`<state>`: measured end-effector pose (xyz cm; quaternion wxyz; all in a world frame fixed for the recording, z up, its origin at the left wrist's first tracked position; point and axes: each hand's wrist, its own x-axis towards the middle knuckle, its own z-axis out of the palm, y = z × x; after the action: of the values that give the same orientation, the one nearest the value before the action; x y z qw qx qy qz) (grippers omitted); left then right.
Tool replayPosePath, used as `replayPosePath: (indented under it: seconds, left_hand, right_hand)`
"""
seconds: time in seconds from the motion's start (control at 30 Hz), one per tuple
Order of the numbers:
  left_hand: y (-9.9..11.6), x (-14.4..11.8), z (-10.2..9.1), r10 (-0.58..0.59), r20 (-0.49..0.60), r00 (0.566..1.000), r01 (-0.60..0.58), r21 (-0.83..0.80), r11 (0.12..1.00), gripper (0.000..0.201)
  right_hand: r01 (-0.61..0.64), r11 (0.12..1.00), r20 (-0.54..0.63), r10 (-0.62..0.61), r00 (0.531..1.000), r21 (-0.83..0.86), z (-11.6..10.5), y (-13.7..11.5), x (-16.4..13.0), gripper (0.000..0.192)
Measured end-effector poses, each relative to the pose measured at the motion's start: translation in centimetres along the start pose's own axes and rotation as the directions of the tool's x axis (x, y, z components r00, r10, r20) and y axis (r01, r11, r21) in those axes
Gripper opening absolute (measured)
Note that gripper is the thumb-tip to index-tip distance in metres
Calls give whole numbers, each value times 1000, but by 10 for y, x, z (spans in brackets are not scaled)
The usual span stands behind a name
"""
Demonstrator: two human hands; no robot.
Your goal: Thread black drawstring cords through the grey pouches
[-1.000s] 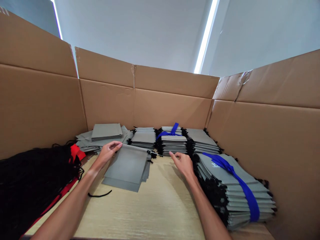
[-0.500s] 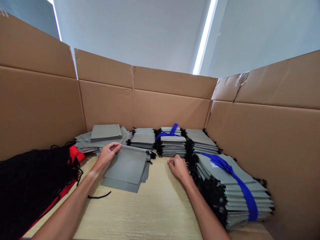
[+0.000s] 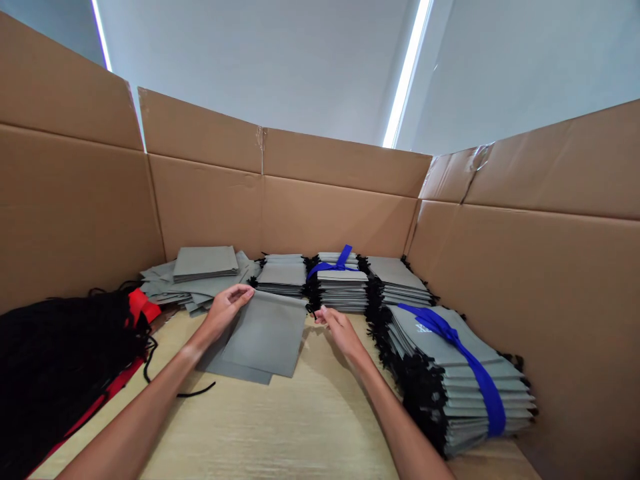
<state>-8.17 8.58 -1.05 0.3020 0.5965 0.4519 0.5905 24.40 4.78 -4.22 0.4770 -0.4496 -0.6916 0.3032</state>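
A flat grey drawstring pouch [image 3: 267, 333] lies askew on a small pile of like pouches [image 3: 220, 365] on the wooden table [image 3: 300, 427]. My left hand [image 3: 227, 310] pinches the pouch's top left corner. My right hand [image 3: 336, 325] is at its top right corner, fingertips closed on the black drawstring [image 3: 311, 309] that sticks out there. Both forearms reach in from the bottom edge.
Stacks of grey pouches [image 3: 285, 277] line the back, one tied with a blue ribbon [image 3: 340, 260]. A large ribbon-tied bundle [image 3: 450, 373] sits right. Loose pouches [image 3: 200, 270], black cords [image 3: 60, 353], a red strap [image 3: 143, 305] lie left. Cardboard walls [image 3: 330, 213] enclose three sides.
My right hand moved left from the tied stacks to the pouch's drawstring corner. The top pouch has shifted to the right, off the pile below. My left hand kept its corner.
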Motion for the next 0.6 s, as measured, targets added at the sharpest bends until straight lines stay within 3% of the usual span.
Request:
replayPosePath:
  seconds: [0.13,0.33,0.43,0.6]
  left_hand:
    - [4,-2,1,7,25,1000,-7,19,1000,66]
    - [6,-4,1,-5,15,1000,4,15,1000,68]
    - [3,-3,0,-16,26,1000,16,18,1000,68]
    - [-10,-1,0,-50,88,995,50,-5,999,62]
  right_hand:
    - [-14,993,70,5,998,118,10,-3,1,70]
    - [10,995,72,-18,997,99,6,1,2,62]
    - [33,999,71,-35,997,20,4,-2,-1,54]
    - [133,940,47,-124,991,-313,0,-15,-11,35]
